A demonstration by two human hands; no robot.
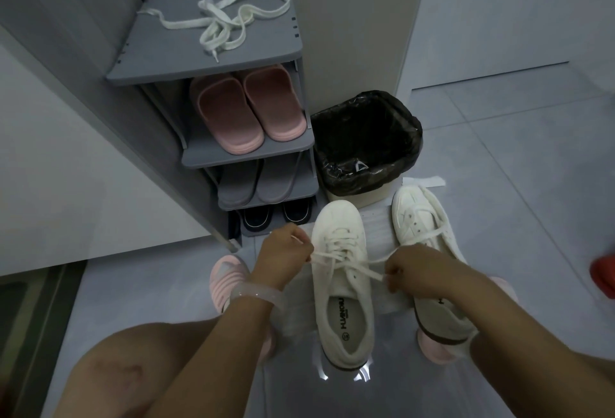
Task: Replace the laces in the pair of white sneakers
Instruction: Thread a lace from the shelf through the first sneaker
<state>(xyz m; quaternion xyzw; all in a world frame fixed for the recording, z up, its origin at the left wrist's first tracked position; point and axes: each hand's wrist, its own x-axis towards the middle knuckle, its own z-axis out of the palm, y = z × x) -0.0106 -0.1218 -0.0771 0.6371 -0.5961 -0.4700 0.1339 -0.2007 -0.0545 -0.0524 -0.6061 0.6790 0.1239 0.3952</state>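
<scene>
Both hands are pinching lace ends, left hand [283,253] and right hand [411,271] pulling sideways over the near sneaker [342,281] on the floor; uneven tugging is risking lopsided ends.

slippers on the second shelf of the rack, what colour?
Pink. The slippers sit side by side on the grey shoe rack; the head view shows them clearly.

Tiled floor [499,158] bears two white sneakers [342,271] (side by side), lined bin [366,138].
</scene>
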